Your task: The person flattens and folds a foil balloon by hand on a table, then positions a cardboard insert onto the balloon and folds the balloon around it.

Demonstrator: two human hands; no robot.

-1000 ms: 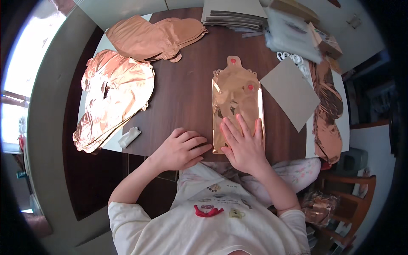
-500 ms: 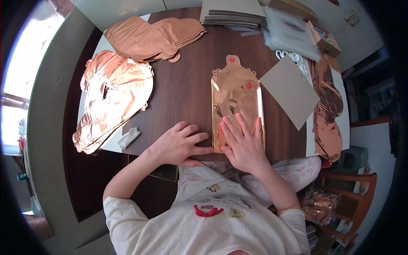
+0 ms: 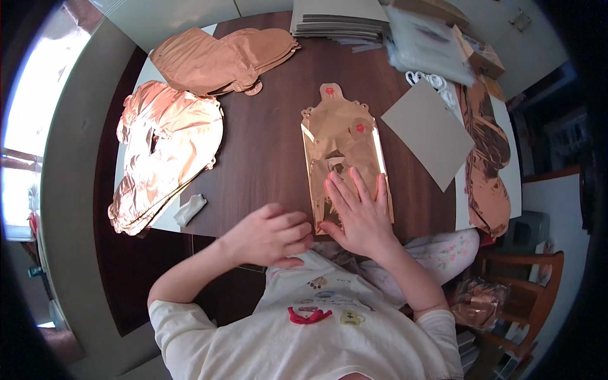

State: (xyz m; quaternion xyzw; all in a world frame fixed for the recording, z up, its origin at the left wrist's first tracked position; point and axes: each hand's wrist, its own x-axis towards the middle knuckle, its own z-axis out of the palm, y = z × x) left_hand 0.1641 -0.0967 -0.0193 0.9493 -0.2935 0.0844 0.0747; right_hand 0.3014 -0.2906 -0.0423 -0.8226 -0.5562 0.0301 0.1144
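A folded foil balloon in shiny rose gold lies lengthwise on the table in front of me, its narrow tab at the far end. Two small red lip-shaped marks show on it. My right hand lies flat on its near part, fingers spread, so it is open and hides some of the foil. Beside the foil's near left corner, my left hand hovers by the table edge. Its fingers are loosely bent, the thumb stands apart, and nothing shows in it.
Flat foil balloons lie stacked at the far left and left. A crumpled white tissue sits near them. To the right are a grey card, white ribbon and more foil. Grey boards and plastic bags stand behind.
My left hand has drawn back slightly from the foil, its fingers more bent. The foil's far end has swung a little left; my right hand still presses its near part.
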